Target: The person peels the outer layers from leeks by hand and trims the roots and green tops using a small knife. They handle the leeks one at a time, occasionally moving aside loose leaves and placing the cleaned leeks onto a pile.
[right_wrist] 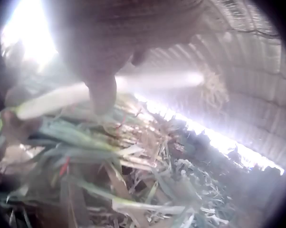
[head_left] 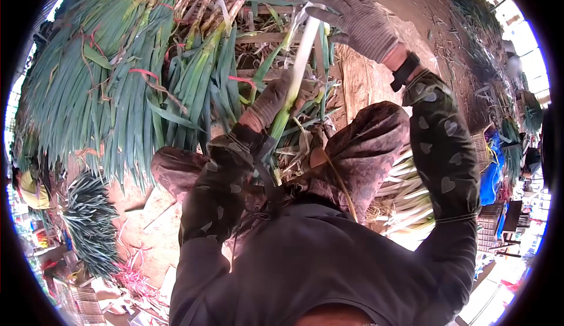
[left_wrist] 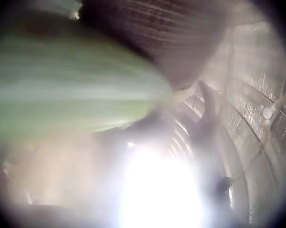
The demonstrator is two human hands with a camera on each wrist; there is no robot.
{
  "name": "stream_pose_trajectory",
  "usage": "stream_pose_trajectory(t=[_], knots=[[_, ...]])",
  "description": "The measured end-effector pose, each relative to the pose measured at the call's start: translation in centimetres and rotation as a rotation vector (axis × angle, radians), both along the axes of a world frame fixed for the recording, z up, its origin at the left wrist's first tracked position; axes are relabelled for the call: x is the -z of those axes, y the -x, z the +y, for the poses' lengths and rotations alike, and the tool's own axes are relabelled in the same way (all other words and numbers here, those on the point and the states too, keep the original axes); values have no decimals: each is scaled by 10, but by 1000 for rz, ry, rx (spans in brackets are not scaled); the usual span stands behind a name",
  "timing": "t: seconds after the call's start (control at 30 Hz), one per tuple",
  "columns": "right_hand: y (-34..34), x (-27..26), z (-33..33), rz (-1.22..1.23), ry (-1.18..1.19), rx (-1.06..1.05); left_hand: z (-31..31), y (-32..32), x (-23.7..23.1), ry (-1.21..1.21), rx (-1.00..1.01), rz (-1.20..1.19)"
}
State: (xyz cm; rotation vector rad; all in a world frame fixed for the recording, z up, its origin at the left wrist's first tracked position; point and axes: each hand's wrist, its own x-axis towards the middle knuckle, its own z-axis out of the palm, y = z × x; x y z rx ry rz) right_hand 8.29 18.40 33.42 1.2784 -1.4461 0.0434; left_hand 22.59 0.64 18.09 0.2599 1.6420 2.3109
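Observation:
A long green onion slants up and away from the lap, white shaft uppermost. My gloved left hand grips it low, where the white turns green. In the left wrist view its green part passes close to the camera, blurred. My gloved right hand is beside the upper shaft with its fingers spread. From the right wrist, a digit of that hand crosses in front of the white shaft, and pale roots show at the shaft's far end.
Bundles of green onions tied with red strips are heaped at the left and front. White stalks lie by the right knee. A darker green bundle and pink ties are at the lower left. A blue cloth hangs by crates at the right.

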Motion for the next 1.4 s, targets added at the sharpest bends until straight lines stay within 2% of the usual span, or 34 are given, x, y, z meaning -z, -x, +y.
stream_pose_trajectory(t=[0.07,0.1,0.17,0.2,0.23,0.27,0.3,0.33,0.4,0.43,0.5,0.57,0.6,0.63,0.67,0.73,0.8,0.83,0.9,0.93,1.0,1.03,1.07,1.1,1.13,1.17,1.2,1.23,1.27,1.3,1.37,1.4], knots=[[7,3,-1,-77,-165,144,1,1,-20,78,176,95],[0,-13,8,-229,-424,414,-2,8,-16,86,337,129],[-10,-48,23,-530,-941,956,7,10,-8,-9,332,103],[-4,-45,35,-500,-865,913,12,10,-7,-55,331,91],[3,-42,47,-471,-789,867,12,10,-7,61,340,134],[29,-22,88,-354,-551,628,7,12,-8,181,343,180],[47,-19,125,-314,-460,436,-2,13,-10,307,338,224],[40,-32,145,-356,-555,750,-14,16,1,564,233,401],[43,-53,227,-433,-510,963,-53,14,21,934,-17,307],[24,-59,268,-559,-328,1095,-76,13,36,1113,-147,251],[-33,-62,348,-747,75,1401,-147,13,100,1211,-608,450],[-108,-42,434,-873,353,1666,-195,4,99,1367,-833,230],[-147,-25,486,-918,441,1756,-211,1,93,1430,-867,225],[-196,20,572,-863,455,1634,-223,-1,80,1494,-899,221],[-246,46,578,-911,586,1851,-233,-1,74,1558,-930,217],[-343,101,588,-989,793,2227,-247,9,78,1687,-839,181],[-427,176,576,-1046,985,2350,-254,27,95,1885,-723,144],[-474,217,563,-1085,1083,2382,-250,36,93,1904,-704,93],[-544,280,524,-1156,1246,2392,-233,48,95,1937,-650,-26],[-565,302,505,-1175,1331,2361,-229,54,97,1999,-669,-10],[-580,325,482,-1162,1422,2237,-224,63,98,2032,-625,-32],[-568,326,479,-1111,1421,2144,-220,68,96,2048,-598,-37],[-519,302,467,-1067,1130,2365,-220,73,92,2016,-553,-70],[-474,273,446,-988,1201,1994,-223,81,97,1958,-550,-73],[-382,191,369,-1154,1185,2074,-233,91,108,1902,-557,-77],[-356,211,402,-796,803,1791,-238,94,113,1845,-566,-82],[-304,184,360,-775,859,1231,-220,91,90,1782,-547,-138],[-261,149,317,-836,629,1132,-207,91,82,1712,-518,-150],[-226,117,247,-920,546,1052,-194,91,77,1643,-486,-160],[-197,110,196,-1037,466,931,-180,89,77,1573,-457,-171],[-154,147,118,-1374,221,733,-135,72,88,1508,-547,-61],[-140,181,91,-1544,53,716,-113,63,93,1462,-542,-104]])
